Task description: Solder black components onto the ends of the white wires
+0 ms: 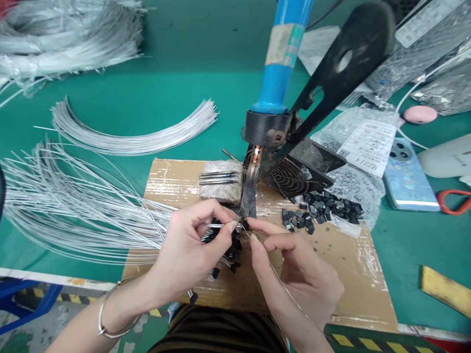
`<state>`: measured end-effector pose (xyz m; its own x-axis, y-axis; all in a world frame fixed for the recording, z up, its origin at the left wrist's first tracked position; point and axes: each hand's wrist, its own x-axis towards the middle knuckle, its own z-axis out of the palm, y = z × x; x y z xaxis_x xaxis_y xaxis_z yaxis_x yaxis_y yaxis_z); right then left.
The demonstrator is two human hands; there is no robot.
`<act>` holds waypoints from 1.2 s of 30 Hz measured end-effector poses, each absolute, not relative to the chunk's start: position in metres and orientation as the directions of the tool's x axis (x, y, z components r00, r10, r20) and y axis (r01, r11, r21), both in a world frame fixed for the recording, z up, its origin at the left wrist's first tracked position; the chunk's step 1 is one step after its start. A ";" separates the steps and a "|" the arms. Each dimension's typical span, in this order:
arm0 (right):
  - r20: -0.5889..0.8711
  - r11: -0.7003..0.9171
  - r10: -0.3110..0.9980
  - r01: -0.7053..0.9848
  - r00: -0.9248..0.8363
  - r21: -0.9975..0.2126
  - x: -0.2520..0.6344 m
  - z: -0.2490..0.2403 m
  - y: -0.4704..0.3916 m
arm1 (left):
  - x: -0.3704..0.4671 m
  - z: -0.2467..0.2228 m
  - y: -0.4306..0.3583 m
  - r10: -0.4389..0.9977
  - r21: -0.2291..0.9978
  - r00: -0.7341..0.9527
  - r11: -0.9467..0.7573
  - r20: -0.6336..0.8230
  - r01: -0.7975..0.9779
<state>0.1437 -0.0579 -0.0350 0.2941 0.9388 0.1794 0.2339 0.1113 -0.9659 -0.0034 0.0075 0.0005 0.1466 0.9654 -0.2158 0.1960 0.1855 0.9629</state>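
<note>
My left hand (200,242) pinches a thin grey wire just below the tip of a soldering iron (250,191). The iron has a blue handle (281,59) and points down from a black metal stand (338,63). My right hand (294,269) holds a fine strand of solder (290,295) between thumb and fingers, its end close to the iron's tip. Wires with small black ends (233,252) lie under and beside my left hand. Loose grey wires (91,215) spread out at the left. What sits exactly at the tip is too small to tell.
Cardboard (353,274) covers the work spot on the green table (176,93). Small black parts (324,208) lie at its right. Around are a wire bundle (136,139), a larger coil (73,39), a fan (298,171), a pad (221,189), a phone (410,179) and a yellow block (445,289).
</note>
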 end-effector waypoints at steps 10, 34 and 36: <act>0.207 0.139 0.939 0.247 0.274 -0.959 0.145 -0.036 -0.056 | -0.004 0.002 0.006 0.962 0.958 0.134 0.210 -0.239 0.198; 0.186 0.111 0.933 0.247 0.307 -0.963 0.143 -0.036 -0.056 | -0.004 0.003 0.007 0.959 0.952 0.138 0.213 -0.247 0.221; 0.189 0.110 0.933 0.258 0.307 -0.960 0.143 -0.036 -0.056 | -0.004 0.004 0.007 0.959 0.952 0.137 0.216 -0.248 0.217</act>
<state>0.1427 -0.0562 -0.0356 0.3069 0.9328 0.1891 0.2580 0.1097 -0.9599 -0.0036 0.0068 0.0040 0.1367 0.9590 -0.2485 0.2172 0.2157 0.9520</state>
